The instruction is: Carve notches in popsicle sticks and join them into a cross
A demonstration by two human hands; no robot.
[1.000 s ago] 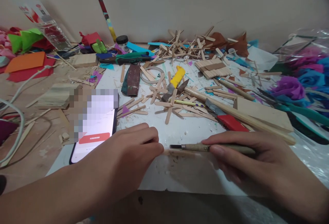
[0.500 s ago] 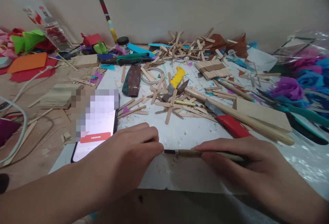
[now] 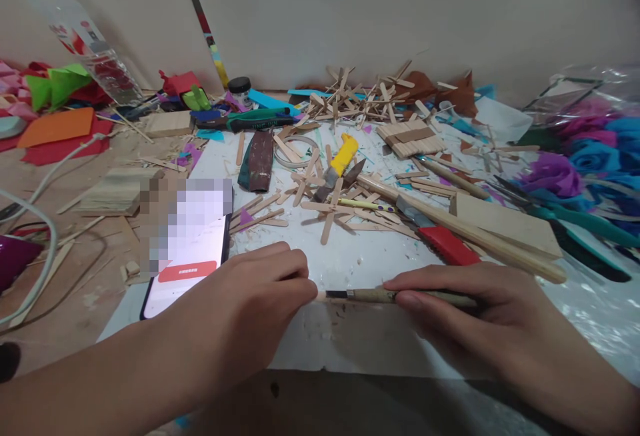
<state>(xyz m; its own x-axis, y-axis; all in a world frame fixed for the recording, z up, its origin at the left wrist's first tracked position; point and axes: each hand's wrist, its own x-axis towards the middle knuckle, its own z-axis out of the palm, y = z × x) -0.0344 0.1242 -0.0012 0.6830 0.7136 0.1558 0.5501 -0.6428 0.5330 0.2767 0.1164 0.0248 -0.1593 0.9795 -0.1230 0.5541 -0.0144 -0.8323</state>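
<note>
Over the near edge of the white board [image 3: 320, 349], my left hand [image 3: 270, 289] is closed, thumb and finger pinching a small pale piece of wood [image 3: 321, 296]; most of that piece is hidden in the fist. My right hand [image 3: 465, 303] wraps round the handle of a carving tool [image 3: 370, 295], a slim wooden shaft with a metal collar and a short dark blade. The tool lies almost level, its blade pointing left and meeting the pale tip by my left fingers. Small dark and pale shavings are scattered on the board just below the blade.
A lit phone [image 3: 195, 249] lies beside my left forearm. Beyond the hands are craft sticks [image 3: 327, 219], a yellow cutter [image 3: 345, 155], a red-handled knife [image 3: 450, 244], a wooden rod [image 3: 500, 243], a wood block [image 3: 510, 226] and scissors [image 3: 580, 223]. A bottle [image 3: 95, 49] stands back left.
The carving tool has drawn slightly right with my right hand, and the pale wood tip shows more at my left fingers. The view has shifted a little.
</note>
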